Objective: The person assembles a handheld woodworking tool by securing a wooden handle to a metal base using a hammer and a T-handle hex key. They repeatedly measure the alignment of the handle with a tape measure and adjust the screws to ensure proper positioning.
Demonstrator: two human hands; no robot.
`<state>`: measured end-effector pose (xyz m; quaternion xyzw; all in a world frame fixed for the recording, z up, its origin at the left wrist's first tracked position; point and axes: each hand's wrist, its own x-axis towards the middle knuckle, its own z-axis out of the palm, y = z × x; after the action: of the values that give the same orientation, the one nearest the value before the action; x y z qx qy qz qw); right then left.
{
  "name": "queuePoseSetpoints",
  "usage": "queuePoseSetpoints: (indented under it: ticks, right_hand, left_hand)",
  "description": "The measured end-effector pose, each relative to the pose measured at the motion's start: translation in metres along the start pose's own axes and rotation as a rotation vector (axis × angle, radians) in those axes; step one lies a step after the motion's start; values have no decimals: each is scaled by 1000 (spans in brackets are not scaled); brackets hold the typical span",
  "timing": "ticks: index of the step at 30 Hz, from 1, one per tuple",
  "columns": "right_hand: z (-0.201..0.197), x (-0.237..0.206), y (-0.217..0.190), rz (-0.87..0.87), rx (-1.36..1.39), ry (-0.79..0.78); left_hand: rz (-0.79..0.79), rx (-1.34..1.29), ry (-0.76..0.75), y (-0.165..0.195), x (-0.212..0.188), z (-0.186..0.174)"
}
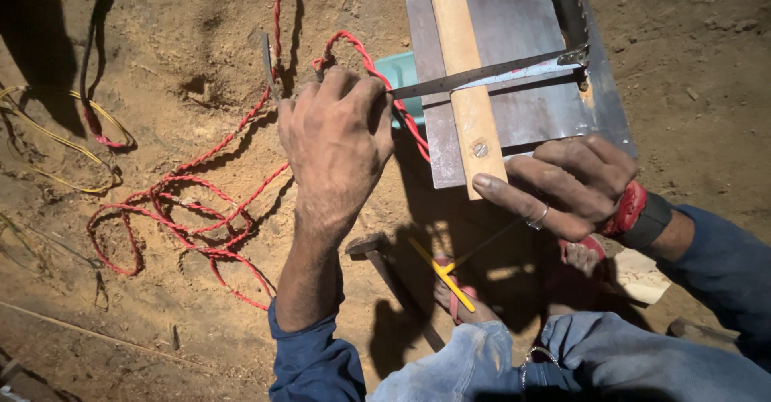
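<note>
Left hand [337, 141] fisted round thin grey metal rule [482, 74], which runs rightward across pale wooden batten [466, 73]; right hand [570, 185] fingers curled, pressing batten's near end.

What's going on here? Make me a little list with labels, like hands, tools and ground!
Left hand: closed around the handle end of a thin metal saw frame
Right hand: rests on the wooden strip, fingertips touching it
Under the strip: a grey metal sheet
Ground: sandy dirt with a twisted red wire
Near the feet: a hammer
</note>
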<state>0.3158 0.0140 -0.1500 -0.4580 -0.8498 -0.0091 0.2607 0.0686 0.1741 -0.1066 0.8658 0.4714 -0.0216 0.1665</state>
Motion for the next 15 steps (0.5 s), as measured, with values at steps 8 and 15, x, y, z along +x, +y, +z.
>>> queuePoseSetpoints:
  ticks: [8, 15]
  right_hand:
    - [7, -2, 1, -11, 32, 72]
    - [3, 0, 2, -7, 59, 69]
  left_hand:
    - [3, 18, -4, -2, 1, 2]
    - [7, 18, 5, -1, 1, 3]
